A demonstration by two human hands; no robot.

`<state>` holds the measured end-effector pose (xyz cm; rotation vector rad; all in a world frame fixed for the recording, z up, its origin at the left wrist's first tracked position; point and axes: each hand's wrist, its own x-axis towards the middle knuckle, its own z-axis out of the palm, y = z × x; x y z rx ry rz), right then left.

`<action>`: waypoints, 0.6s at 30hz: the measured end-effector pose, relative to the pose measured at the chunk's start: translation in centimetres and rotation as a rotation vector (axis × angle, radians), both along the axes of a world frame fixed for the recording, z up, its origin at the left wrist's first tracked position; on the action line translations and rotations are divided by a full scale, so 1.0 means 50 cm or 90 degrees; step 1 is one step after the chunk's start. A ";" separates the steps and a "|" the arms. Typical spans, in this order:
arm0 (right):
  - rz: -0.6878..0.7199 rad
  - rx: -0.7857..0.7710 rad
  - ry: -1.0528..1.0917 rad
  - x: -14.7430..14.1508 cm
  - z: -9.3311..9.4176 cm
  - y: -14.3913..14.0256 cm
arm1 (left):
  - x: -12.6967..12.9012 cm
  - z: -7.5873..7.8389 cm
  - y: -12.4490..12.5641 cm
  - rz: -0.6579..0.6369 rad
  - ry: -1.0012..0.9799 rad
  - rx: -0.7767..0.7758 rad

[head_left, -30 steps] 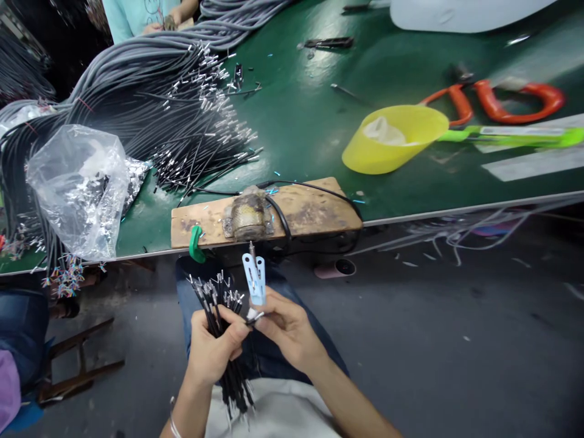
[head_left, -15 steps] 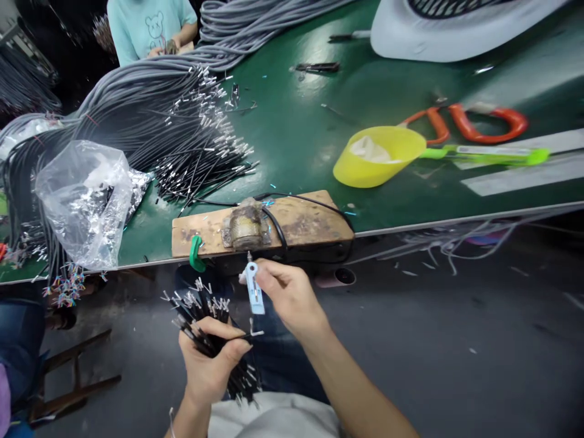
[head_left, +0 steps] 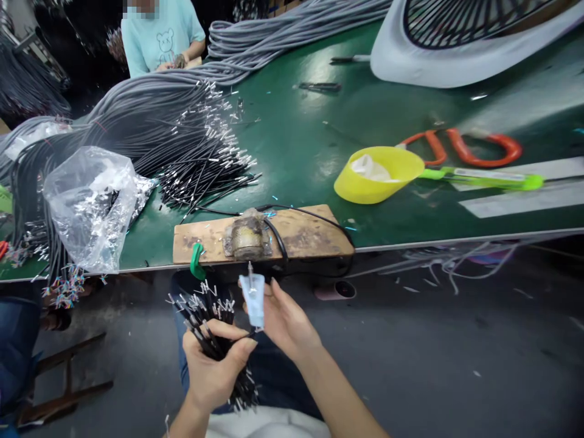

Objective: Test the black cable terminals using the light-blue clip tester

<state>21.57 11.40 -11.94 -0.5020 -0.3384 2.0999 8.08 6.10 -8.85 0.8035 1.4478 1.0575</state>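
Note:
My left hand [head_left: 213, 365] grips a bundle of short black wires [head_left: 207, 316] with metal tips, held upright over my lap. My right hand [head_left: 285, 319] holds a small light-blue plastic tool [head_left: 253, 298], its tip pointing up toward a metal fixture [head_left: 247, 237] mounted on a wooden board [head_left: 305, 234]. The board is clamped to the green table's [head_left: 296, 134] front edge with a green clamp [head_left: 196, 261]. One wire from the bundle reaches toward the blue tool.
A large pile of grey and black cables [head_left: 150, 128] covers the table's left. A clear plastic bag [head_left: 91, 204], a yellow scoop [head_left: 378, 173], orange-handled pliers [head_left: 474, 146] and a white fan [head_left: 456, 36] lie around. Another person in a teal shirt [head_left: 157, 33] works at the far side.
My right hand with the blue tool rose to the fixture, then dropped slightly back toward the bundle. My head tilted up, showing more of the far table.

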 end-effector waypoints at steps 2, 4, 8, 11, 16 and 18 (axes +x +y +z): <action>-0.027 -0.029 -0.037 0.008 -0.025 -0.013 | 0.006 0.002 -0.014 0.006 0.012 0.002; -0.048 -0.072 -0.077 0.009 -0.047 -0.035 | 0.020 0.009 -0.029 0.039 0.040 0.033; -0.064 -0.250 -0.114 -0.025 -0.077 -0.112 | 0.046 0.010 -0.045 0.126 0.115 0.082; 0.059 -0.431 -0.122 -0.055 -0.086 -0.174 | 0.057 -0.006 -0.048 0.190 0.179 0.093; 0.054 -0.538 -0.162 -0.068 -0.074 -0.206 | 0.074 -0.038 -0.058 0.221 0.256 0.093; 0.014 -0.518 -0.164 -0.069 -0.070 -0.203 | 0.079 -0.045 -0.063 0.203 0.232 0.079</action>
